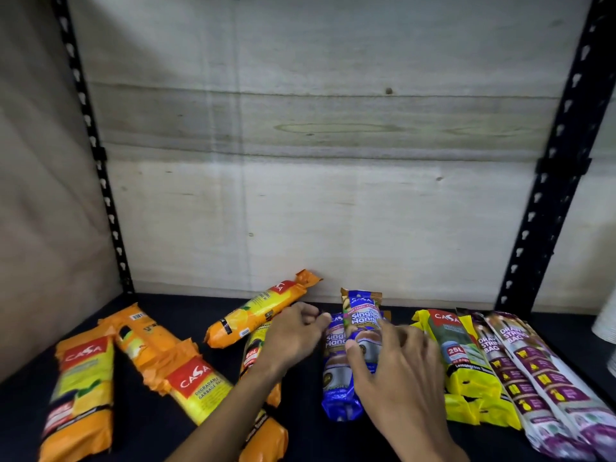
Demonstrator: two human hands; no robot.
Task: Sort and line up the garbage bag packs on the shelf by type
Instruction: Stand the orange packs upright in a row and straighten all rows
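Several orange garbage bag packs lie scattered at the left of the dark shelf (173, 408): one at far left (80, 388), one tilted (196, 385), one angled toward the back wall (256, 311), one under my left forearm (263, 431). Two blue packs sit in the middle. My right hand (396, 368) grips the upper blue pack (361, 315), which overlaps the lower blue pack (336, 385). My left hand (293, 331) hovers with curled fingers beside them, touching the lower pack's top edge. A yellow pack (466, 371) and two purple-white drawstring packs (533, 378) are lined up at the right.
A plywood back wall (333, 195) closes the shelf behind. Black perforated uprights stand at left (96, 161) and right (550, 168). A white object (608, 325) shows at the right edge.
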